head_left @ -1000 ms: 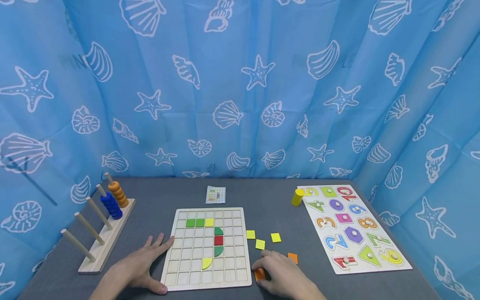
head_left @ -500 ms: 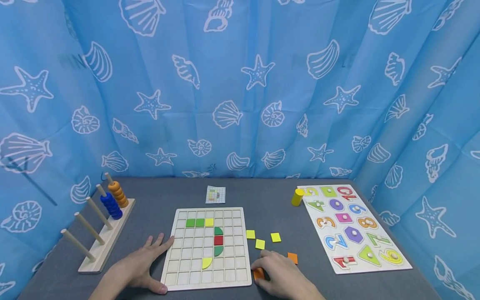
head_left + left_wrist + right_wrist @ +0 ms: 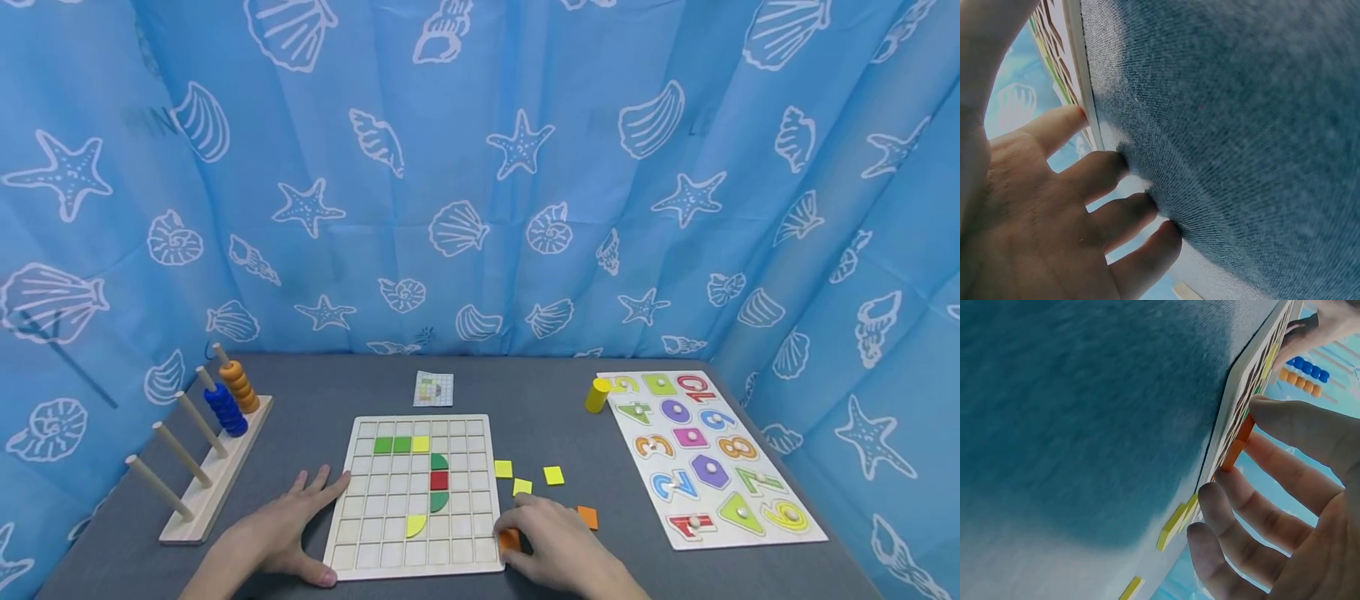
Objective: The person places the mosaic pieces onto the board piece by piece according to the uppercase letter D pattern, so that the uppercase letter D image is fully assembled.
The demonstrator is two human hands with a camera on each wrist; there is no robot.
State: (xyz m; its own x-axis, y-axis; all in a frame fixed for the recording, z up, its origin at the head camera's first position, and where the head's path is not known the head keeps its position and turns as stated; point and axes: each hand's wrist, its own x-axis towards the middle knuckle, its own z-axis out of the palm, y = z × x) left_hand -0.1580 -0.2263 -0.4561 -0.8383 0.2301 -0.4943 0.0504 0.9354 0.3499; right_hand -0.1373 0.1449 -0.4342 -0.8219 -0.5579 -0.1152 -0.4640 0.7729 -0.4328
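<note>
Both sides of grid board [image 3: 371,530] occupied: left hand [image 3: 281,527] spread, right hand [image 3: 553,543] pinching orange tile [image 3: 510,540]. Likely placing step; next needs alignment.

Right hand [image 3: 553,540] and its pinched orange piece [image 3: 510,540] slightly farther left, at the grid board's [image 3: 394,506] edge.

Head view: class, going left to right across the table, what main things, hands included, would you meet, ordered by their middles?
Wooden rack with blue and orange beads, left hand, square pale wooden grid board, flat orange piece, right hand, yellow cylinder, white rectangular number-puzzle board.
</note>
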